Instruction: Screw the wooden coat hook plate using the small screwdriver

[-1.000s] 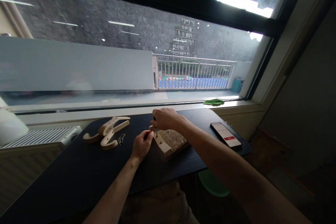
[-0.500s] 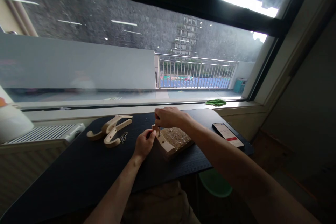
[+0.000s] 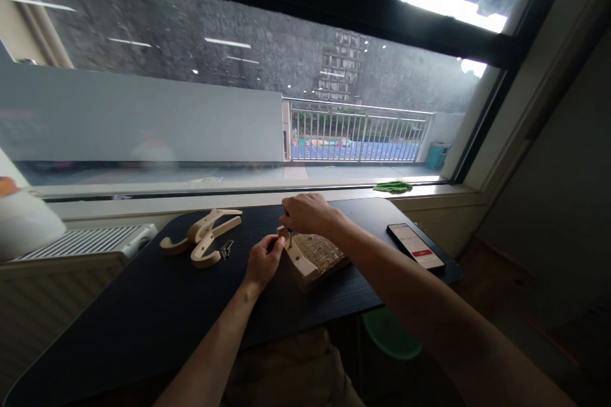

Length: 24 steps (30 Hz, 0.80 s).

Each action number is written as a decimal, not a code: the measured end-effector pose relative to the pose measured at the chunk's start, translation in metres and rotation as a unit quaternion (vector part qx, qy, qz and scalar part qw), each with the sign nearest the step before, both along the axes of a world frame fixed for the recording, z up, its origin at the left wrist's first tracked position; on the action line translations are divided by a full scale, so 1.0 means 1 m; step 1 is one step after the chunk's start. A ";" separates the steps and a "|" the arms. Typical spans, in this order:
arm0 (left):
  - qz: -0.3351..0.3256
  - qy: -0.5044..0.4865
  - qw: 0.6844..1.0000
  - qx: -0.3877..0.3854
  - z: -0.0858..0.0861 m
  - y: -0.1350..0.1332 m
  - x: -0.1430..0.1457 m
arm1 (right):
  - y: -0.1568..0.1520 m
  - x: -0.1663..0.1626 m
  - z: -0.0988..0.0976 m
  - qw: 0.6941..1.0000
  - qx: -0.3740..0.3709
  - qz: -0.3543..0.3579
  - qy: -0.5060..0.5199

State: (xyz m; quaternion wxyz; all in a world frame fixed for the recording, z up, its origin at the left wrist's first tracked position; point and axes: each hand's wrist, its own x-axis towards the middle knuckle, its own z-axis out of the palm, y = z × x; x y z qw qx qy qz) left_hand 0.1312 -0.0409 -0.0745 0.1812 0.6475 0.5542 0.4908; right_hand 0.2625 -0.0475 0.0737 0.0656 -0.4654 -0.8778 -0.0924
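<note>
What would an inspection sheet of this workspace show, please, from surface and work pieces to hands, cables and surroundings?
Surface: dark table, rounded corners.
Work pieces: wooden bar along a woven-looking pad; loose wooden pieces and apparent screws to their left.
Clutter: phone, screen lit.
Hands: left hand at the bar's far end; right hand around a thin upright tool.
Cables: nothing seen.
Surroundings: radiator, green cloth on sill, green seat.

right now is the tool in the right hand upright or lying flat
Roughly upright: the tool's slim shaft points down from the right hand toward the pale wooden piece below.
</note>
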 end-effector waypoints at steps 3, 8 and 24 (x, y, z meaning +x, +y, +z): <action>0.001 0.000 1.000 0.001 0.000 0.000 0.000 | 0.000 0.000 0.002 1.000 -0.005 0.013 -0.012; 0.002 -0.002 1.000 0.000 -0.001 0.001 0.000 | 0.001 0.002 -0.001 1.000 -0.004 0.030 -0.007; -0.005 -0.003 1.000 0.002 -0.005 0.003 -0.001 | 0.003 -0.002 0.004 0.999 -0.028 -0.006 -0.017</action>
